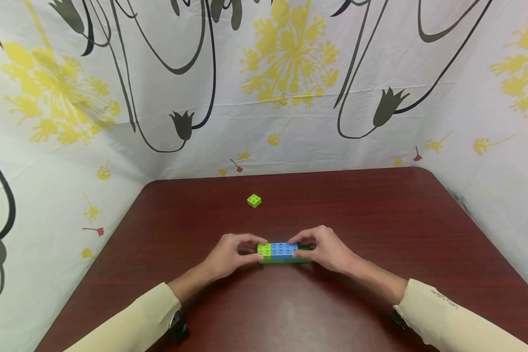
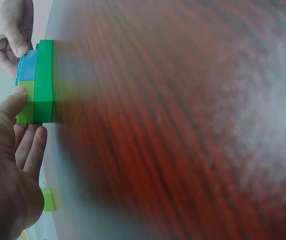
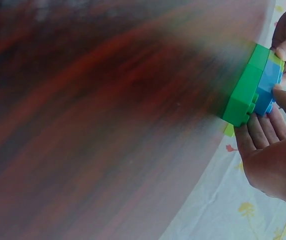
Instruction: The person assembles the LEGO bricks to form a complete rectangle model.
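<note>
The two-layer brick stack (image 1: 278, 252) is between your hands, its long axis running left to right across the table (image 1: 193, 205), so each end points at one palm. Its top layer is a lime four-stud brick (image 1: 264, 250) at your left and a blue eight-stud brick (image 2: 28, 67) beside it; the green lower layer (image 2: 44, 82) reaches past the blue one at your right, with bare studs (image 3: 251, 107) there. Your left hand (image 1: 228, 254) pinches the lime end, thumb on the near side. Your right hand (image 1: 327, 252) pinches the blue brick toward its right end, thumb likewise near you. Farther out lies a loose lime brick (image 1: 253, 200), apart from the stack and closer to your left hand.

Your right fingers partly cover the green overhang from above, and the stack's far side is hidden in the head view. You can't tell whether the blue brick is fully seated, or whether the base touches the table. The left wrist view half hides the loose brick behind your hand.
</note>
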Demonstrator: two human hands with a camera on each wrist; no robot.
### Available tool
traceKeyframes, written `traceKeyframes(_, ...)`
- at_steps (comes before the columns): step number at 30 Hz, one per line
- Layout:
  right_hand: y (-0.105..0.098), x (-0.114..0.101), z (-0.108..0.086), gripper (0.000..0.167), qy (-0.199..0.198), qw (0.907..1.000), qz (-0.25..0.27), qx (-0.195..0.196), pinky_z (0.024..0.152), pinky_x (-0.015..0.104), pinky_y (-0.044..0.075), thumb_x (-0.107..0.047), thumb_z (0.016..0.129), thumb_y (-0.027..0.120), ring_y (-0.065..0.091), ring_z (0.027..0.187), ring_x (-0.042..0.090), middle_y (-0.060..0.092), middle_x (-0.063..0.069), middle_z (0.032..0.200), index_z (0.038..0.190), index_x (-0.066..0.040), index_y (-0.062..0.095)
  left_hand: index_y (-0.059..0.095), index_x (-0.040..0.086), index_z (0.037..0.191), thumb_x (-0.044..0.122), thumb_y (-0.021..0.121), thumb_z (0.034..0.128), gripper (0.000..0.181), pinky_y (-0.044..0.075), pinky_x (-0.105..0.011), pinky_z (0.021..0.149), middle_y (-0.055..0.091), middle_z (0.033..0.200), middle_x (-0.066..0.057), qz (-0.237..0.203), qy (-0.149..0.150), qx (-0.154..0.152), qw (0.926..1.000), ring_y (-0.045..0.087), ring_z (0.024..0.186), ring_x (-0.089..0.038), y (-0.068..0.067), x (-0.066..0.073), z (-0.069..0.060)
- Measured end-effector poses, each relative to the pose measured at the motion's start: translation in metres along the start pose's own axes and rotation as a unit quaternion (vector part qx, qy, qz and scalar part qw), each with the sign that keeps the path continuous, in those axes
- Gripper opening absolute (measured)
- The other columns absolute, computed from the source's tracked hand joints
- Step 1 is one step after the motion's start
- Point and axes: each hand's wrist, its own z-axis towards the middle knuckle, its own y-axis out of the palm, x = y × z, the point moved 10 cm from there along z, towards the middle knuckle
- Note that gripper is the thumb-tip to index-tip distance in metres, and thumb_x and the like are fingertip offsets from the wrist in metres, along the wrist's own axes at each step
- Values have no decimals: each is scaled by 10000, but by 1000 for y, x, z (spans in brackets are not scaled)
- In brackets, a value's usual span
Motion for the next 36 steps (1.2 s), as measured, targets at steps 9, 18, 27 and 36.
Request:
traceKeyframes(9,2,0,2,258,-21,10000,44,-27,911,432,620,-101,908,862,735,1000,195,764,80,1162,1159,-75,809,758,200,1287,210,847,938,360,608,-314,918,748,1229,38,-134,-37,10,9999,735,1023,-100,0,-2,-2)
traceKeyframes(18,1,0,3,248,5,9999,31,-145,915,436,619,-105,908,863,736,1012,207,765,65,1138,1147,-75,803,751,186,1307,195,849,937,383,607,-297,913,743,1248,36,-232,-69,12,9997,738,1037,-106,1,-1,-3)
traceKeyframes(27,0,2,9,240,51,9992,167,-352,920,401,616,-159,947,832,731,1035,201,763,44,1126,1165,-68,789,749,194,1308,188,851,934,388,603,-290,919,742,1247,65,-293,-168,-7,9994,737,1044,-87,1,-3,-3)
traceKeyframes(36,-5,7,18,423,22,9991,352,-249,1010,491,574,-164,950,830,714,1178,298,738,129,1280,1321,1,711,752,203,1310,203,859,928,397,600,-286,924,738,1258,74,-243,-208,-20,9995,732,1047,-75,1,-4,-2)
